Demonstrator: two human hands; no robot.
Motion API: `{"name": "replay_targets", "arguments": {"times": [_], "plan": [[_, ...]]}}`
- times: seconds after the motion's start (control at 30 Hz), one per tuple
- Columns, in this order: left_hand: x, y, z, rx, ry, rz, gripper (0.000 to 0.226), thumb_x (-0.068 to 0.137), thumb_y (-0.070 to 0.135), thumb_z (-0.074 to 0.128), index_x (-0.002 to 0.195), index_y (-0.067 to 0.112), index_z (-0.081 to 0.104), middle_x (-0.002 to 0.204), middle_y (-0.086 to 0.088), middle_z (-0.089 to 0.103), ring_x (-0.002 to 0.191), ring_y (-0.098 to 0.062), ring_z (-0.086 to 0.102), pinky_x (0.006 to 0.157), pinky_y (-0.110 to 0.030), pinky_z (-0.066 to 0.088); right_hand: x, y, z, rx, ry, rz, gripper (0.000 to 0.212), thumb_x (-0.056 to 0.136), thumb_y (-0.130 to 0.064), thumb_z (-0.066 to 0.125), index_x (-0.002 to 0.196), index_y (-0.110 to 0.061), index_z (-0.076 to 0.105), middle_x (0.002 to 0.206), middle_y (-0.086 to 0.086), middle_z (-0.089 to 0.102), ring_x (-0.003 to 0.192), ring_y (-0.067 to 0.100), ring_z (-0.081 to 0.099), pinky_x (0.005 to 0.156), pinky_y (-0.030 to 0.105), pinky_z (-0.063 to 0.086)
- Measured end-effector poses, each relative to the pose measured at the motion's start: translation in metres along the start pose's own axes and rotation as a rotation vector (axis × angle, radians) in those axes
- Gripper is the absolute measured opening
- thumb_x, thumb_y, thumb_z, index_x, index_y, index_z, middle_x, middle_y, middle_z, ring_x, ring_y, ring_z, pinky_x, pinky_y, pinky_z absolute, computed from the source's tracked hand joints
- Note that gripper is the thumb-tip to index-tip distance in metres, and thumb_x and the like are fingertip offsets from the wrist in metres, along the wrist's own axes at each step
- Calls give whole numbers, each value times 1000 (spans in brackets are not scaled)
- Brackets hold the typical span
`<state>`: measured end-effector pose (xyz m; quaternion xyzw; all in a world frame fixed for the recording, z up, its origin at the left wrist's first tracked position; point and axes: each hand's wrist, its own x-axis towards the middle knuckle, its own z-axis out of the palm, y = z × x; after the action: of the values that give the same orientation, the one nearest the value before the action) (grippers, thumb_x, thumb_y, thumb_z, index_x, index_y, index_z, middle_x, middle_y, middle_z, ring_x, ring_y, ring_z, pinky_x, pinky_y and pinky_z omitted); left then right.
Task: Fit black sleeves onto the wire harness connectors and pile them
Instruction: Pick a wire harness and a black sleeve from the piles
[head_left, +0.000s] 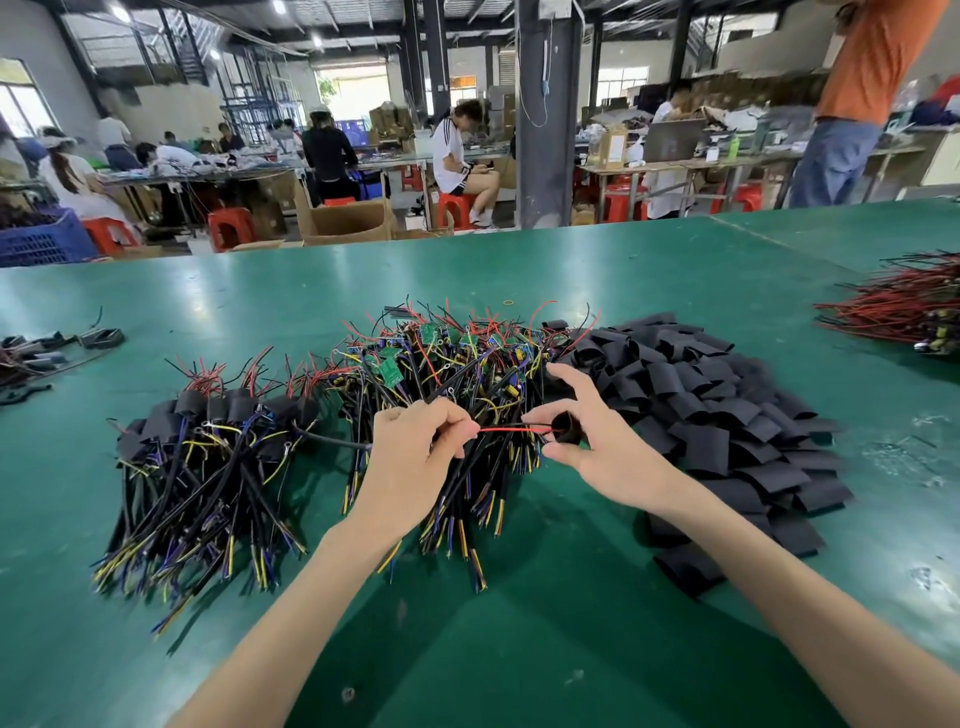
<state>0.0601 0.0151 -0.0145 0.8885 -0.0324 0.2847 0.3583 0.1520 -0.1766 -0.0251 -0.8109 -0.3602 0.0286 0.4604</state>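
A: Largest entry?
B: Green bench (519, 597), carrying all stock.
A: Heaps, by size?
B: Loose sleeves (727, 410), black, right. Bare harnesses (441, 364) with green boards, centre. Sleeved harnesses (208, 457), left, just beside the centre heap.
A: Hands?
B: Left hand (415, 457), fingers curled, pinching a red wire (506, 429) above the centre heap. Right hand (587, 436), thumb and forefinger gripping one black sleeve (569, 428), other fingers spread.
A: Smallest?
B: That sleeve, held near the loose sleeves; the wire's tip reaches its mouth.
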Motion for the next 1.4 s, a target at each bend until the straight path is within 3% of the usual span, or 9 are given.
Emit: {"name": "replay_targets", "arguments": {"times": [0.13,0.3,0.5,0.6,0.83,0.97,1.07,1.17,1.4], "plan": [[-2,-2,0,171,25,63,14,92,20,59,78,20,59,70,9,56,72,-5,45,90,-35,31,-2,2,0,-22,54,-18,44,86,-4,63,120,-19,39,115,-6,58,105,14,55,99,36,41],[-3,-1,0,338,8,206,17,93,22,56,84,8,62,82,3,63,81,-17,45,79,-34,35,-4,-2,1,-305,90,-172,24,84,-7,66,106,-10,56,125,1,42,107,18,51,97,29,39],[-5,2,3,333,-104,259,11,89,10,55,98,9,61,92,0,58,88,-18,44,79,-41,45,-9,-13,6,-730,43,-264,49,85,-19,65,131,-10,50,112,8,48,102,23,50,101,34,32],[-8,5,7,213,-230,237,51,72,-14,49,118,7,50,111,-2,50,105,-21,45,97,-36,39,-11,-21,10,-966,130,-335,60,77,-25,75,129,-4,54,95,7,58,92,26,60,102,43,41],[-4,2,11,130,-127,227,35,81,-9,63,114,-5,53,127,-13,41,112,-3,41,101,-4,24,-10,-15,21,-508,-78,-159,43,92,-4,51,130,-12,34,116,11,49,103,18,50,89,35,40],[-2,-7,6,272,-100,164,26,89,20,64,110,7,62,112,-3,55,104,-18,53,93,-20,35,-7,-5,20,-383,-48,-97,39,90,6,49,121,-16,38,104,2,42,85,-32,38,71,14,34],[-1,-11,5,378,-135,143,34,87,34,64,118,20,56,111,5,59,106,-17,50,94,-28,31,-6,-3,20,-353,-32,-111,39,89,8,50,121,-12,40,101,1,39,85,-39,30,72,-3,29],[0,-12,3,341,-82,138,27,87,25,65,112,19,58,103,7,61,98,-15,50,88,-22,26,-7,-8,18,-353,-1,-159,36,88,9,52,120,-6,43,106,1,37,91,-19,45,76,-4,28],[-2,-2,7,195,-87,198,26,85,16,68,110,10,65,96,-3,57,79,-10,50,74,-18,37,-10,-20,16,-396,96,-177,36,90,-16,60,124,-18,51,109,3,41,89,26,54,83,37,43]]}}
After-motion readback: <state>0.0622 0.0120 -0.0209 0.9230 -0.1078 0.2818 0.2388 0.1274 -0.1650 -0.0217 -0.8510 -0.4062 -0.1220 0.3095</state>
